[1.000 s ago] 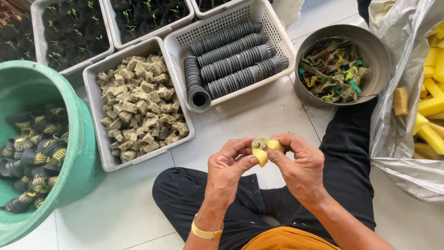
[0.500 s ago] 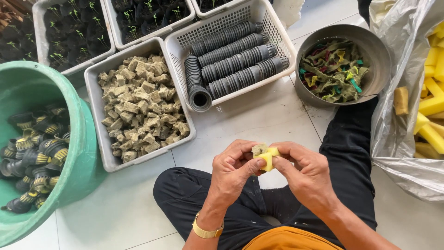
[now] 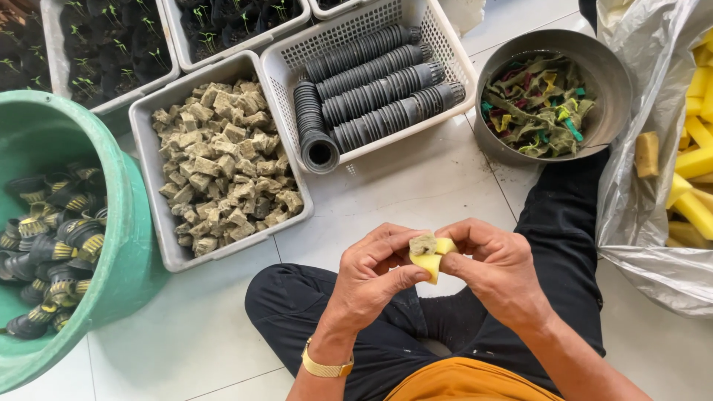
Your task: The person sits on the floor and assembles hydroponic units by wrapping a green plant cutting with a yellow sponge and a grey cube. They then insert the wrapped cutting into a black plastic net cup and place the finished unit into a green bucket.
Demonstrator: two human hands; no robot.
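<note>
Tiled floor (image 3: 438, 186) ringed with bins: green tub (image 3: 111, 245) at left, grey tray of brown cubes (image 3: 223, 160) upper left, basket of black pots (image 3: 371, 82) top centre. Your yellow sponge piece (image 3: 431, 261) sits lower centre; it looks light, soft and squashy, so pinch its sides gently. Left hand (image 3: 371, 278) and right hand (image 3: 497, 271) both pinch it, fingers curled close, with a brown plug (image 3: 423, 243) on top.
</note>
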